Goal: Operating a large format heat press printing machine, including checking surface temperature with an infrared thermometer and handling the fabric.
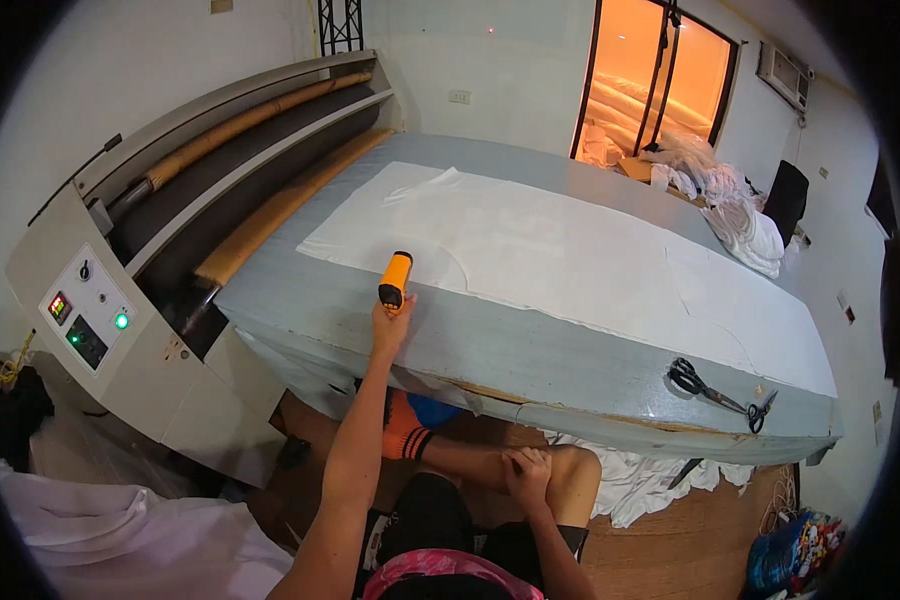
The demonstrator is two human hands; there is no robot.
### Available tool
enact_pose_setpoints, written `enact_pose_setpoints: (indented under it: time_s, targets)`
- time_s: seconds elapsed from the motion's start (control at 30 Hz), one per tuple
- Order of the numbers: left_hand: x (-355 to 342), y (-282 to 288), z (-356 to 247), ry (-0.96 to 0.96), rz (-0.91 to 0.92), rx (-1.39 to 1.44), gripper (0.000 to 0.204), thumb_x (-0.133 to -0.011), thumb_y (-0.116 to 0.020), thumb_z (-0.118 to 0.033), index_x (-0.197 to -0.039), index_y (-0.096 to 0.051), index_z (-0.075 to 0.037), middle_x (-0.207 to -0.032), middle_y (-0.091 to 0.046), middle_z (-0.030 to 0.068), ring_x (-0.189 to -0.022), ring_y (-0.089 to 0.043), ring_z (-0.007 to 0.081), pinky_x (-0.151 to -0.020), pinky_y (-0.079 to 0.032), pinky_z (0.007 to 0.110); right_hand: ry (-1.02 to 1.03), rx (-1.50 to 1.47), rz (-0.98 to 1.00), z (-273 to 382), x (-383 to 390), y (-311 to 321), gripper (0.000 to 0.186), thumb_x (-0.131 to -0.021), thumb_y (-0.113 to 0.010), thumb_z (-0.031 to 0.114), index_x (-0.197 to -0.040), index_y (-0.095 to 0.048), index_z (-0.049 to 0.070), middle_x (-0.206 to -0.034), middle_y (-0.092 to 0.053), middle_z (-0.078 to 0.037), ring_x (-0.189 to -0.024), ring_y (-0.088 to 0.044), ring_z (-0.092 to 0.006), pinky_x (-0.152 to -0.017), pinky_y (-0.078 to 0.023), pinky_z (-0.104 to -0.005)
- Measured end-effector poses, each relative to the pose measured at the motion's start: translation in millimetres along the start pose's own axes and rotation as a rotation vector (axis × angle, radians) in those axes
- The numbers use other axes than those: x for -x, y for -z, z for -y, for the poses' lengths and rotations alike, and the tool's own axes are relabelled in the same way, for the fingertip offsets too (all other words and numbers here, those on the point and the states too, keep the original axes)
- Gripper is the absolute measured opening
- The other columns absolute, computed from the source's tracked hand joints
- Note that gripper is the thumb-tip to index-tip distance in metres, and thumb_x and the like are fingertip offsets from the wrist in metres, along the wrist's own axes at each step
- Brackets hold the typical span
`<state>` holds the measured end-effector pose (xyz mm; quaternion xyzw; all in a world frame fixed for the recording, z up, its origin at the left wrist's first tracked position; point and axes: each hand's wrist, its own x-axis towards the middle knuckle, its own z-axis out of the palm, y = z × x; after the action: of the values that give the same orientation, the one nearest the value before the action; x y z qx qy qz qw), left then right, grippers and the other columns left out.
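Observation:
My left hand (394, 318) is wrapped round an orange-and-black infrared thermometer (396, 280), held over the near left edge of the grey-covered table (570, 345). Beyond it, a long white fabric sheet (560, 260) lies spread along the tabletop, with cut outlines and a small raised fold near its left end. Below the table edge, my right hand (527, 470) rests against my bent leg near the knee, its fingers curled in, with nothing visible in them. Black-handled scissors (705, 383) and a smaller pair of snips (761, 411) lie at the table's near right.
A large roller heat press (195, 375) adjoins the table's left side, its panel lit. White cloth (140, 535) hangs at the lower left, and more white fabric (635, 480) lies under the table. Folded white cloths (745, 235) sit at the far right, before a glowing doorway.

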<state>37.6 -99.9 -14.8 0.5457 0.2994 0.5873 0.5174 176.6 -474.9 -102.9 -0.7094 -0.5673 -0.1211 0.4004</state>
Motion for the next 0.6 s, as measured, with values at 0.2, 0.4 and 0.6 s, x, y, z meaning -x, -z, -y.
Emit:
enact_pose_setpoints:
  time_s: [0.2, 0.4, 0.6]
  targets:
    - [2.7, -1.7, -3.5, 0.025, -0.014, -0.01, 0.03, -0.089, -0.078, -0.015, -0.112, -0.061, -0.005, -0.082, -0.061, -0.0006, -0.069, -0.055, 0.0064, -0.058, -0.042, 0.02, -0.011, -0.006, 0.009, -0.4, 0.5, 0.9, 0.007, -0.081, -0.075, 0.014, -0.086, -0.071, 0.012, -0.078, -0.062, -0.005, -0.076, -0.059, -0.0259, -0.074, -0.04, -0.0389]
    - [1.2, -4.6, -4.9, 0.064, -0.028, -0.03, 0.03, -0.088, -0.078, -0.016, -0.11, -0.062, -0.006, -0.08, -0.061, -0.002, -0.061, -0.051, 0.0048, -0.052, -0.037, 0.02, -0.005, -0.006, 0.016, -2.5, -2.2, 2.0, 0.006, -0.082, -0.074, 0.015, -0.087, -0.071, 0.012, -0.078, -0.062, -0.005, -0.077, -0.059, -0.0257, -0.075, -0.04, -0.0389]
    - [-1.8, -1.9, 2.8, -0.01, -0.028, -0.026, 0.029, -0.088, -0.077, -0.015, -0.11, -0.062, -0.006, -0.079, -0.061, -0.0022, -0.06, -0.05, 0.0044, -0.051, -0.036, 0.02, -0.003, -0.001, 0.017, -0.6, -4.1, 3.1, 0.005, -0.082, -0.074, 0.014, -0.086, -0.071, 0.012, -0.08, -0.063, -0.005, -0.077, -0.06, -0.0255, -0.075, -0.041, -0.0389]
